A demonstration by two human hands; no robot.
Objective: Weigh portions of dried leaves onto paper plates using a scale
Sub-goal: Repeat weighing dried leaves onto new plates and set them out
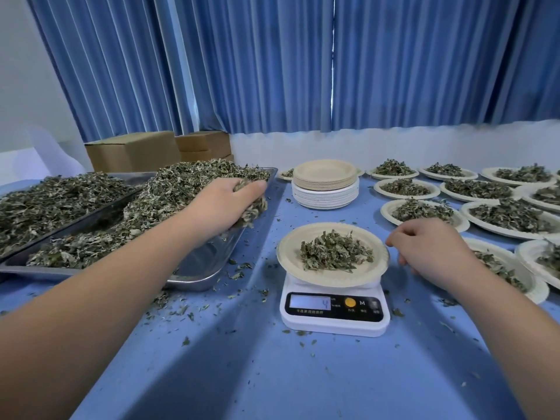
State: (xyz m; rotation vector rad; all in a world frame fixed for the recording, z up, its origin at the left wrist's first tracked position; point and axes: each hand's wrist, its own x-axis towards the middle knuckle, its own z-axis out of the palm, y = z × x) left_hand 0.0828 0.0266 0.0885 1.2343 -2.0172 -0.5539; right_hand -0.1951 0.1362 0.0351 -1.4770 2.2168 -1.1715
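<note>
A white digital scale [335, 310] stands on the blue table, its display reading 4. On it sits a paper plate [288, 256] with a small heap of dried leaves [335, 251]. My left hand [225, 204] reaches into the metal tray [206, 268] of dried leaves at the left and grips a handful [253, 209], fingers curled round it. My right hand [430, 250] hovers just right of the plate on the scale, fingers loosely curled, holding nothing.
A stack of unused paper plates [325, 184] stands behind the scale. Several filled plates [422, 210] cover the table's right side. A second leaf tray [60, 195] lies far left, cardboard boxes [133, 151] behind it. Leaf crumbs litter the blue cloth.
</note>
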